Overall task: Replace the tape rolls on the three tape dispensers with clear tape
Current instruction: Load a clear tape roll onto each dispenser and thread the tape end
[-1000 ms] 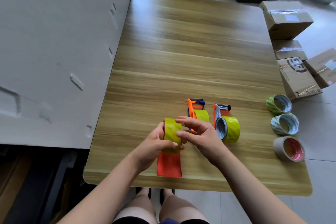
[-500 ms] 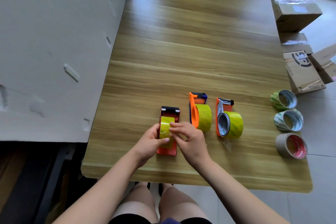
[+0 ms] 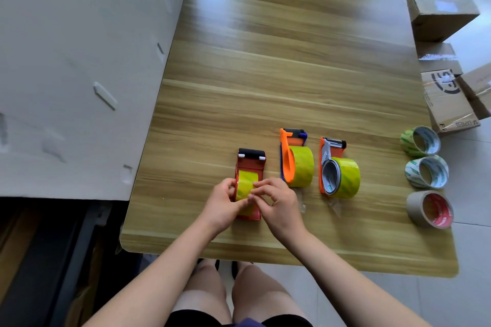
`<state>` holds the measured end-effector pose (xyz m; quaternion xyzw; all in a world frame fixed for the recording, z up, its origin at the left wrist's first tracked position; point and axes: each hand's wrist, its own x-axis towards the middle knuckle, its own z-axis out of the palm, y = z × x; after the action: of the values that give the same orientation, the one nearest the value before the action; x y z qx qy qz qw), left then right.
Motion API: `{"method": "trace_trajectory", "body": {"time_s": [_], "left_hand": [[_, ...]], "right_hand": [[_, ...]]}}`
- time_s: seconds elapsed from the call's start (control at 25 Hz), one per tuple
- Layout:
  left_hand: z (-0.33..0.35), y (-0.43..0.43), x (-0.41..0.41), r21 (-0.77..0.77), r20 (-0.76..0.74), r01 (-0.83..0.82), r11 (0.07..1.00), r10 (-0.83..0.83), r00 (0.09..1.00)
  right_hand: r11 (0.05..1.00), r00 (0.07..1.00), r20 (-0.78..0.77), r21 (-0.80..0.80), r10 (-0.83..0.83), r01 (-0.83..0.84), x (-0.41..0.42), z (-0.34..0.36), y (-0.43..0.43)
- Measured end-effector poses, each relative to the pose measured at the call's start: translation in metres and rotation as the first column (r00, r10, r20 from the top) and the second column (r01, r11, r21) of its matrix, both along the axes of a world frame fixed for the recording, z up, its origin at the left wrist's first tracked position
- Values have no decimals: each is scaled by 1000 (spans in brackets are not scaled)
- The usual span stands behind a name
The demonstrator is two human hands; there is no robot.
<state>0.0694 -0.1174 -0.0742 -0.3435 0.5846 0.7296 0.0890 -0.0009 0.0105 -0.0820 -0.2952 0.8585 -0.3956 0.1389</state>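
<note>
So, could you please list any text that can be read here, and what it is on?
"SF EXPRESS": upside down along the near edge of the box, right of the table.
Large dark logo on the same box: seems to be "SF", partly cut off.
Core print on the three loose rolls: too blurred to read.

1. Three dispensers are set in a row near the front of the table (image 3: 265, 61): the left dispenser (image 3: 249, 164), the middle dispenser (image 3: 286, 164) and the right dispenser (image 3: 324, 148).
2. The left dispenser is gripped from its left by the left hand (image 3: 223, 204); the leftmost roll (image 3: 245, 183), seated in it, is pinched from the right by the right hand (image 3: 279, 202).
3. Three loose rolls are lined front to back along the table's right edge: far roll (image 3: 407, 142), centre roll (image 3: 413, 172), near roll (image 3: 415, 206).
4. Cardboard boxes (image 3: 441, 8) are found beyond that edge.
5. A board (image 3: 79, 61) is placed against the table's left side.
</note>
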Motion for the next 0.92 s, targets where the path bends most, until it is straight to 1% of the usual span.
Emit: {"method": "trace_trajectory", "body": {"time_s": [0.12,0.16,0.24,0.36,0.52,0.6,0.68,0.72,0.76,0.8,0.84,0.88,0.92], "left_hand": [[-4,-6,0,-31,-21,98,995,-99,995],[-5,-8,2,-29,-26,121,992,-121,992],[-7,-10,4,-34,-20,121,992,-122,992],[-10,-7,4,-22,-23,83,996,-83,996],[-13,-6,3,-64,-32,114,991,-117,993],[-16,-6,2,-63,-36,120,991,-123,992],[-18,-4,3,-63,-42,118,991,-121,992],[-18,-4,4,-80,-38,122,989,-125,991],[-19,-4,5,-104,-32,131,986,-135,990],[-19,-6,6,-125,-26,146,981,-150,988],[-20,-11,5,-130,-19,164,978,-168,986],[-18,-16,5,-113,-13,179,977,-181,983],[-17,-21,3,-86,0,185,979,-185,983]], "right_hand": [[999,999,-29,-20,38,-38,-5,2,-3],[999,999,-13,-13,41,-41,-8,3,-6],[999,998,37,8,48,-48,-14,5,-10],[995,993,67,4,95,-95,-19,6,-11],[987,987,31,10,157,-157,-29,14,-10],[981,980,55,28,192,-194,-39,22,-17],[987,979,133,16,156,-159,-58,29,-28],[996,972,215,-11,91,-91,-73,33,-35],[999,945,328,-50,14,2,-88,37,-41],[992,896,441,-77,-55,98,-103,41,-46],[982,846,523,-83,-101,169,-117,45,-50],[982,818,563,-54,-121,183,-127,48,-53],[988,801,587,-11,-119,155,-135,50,-56]]}}
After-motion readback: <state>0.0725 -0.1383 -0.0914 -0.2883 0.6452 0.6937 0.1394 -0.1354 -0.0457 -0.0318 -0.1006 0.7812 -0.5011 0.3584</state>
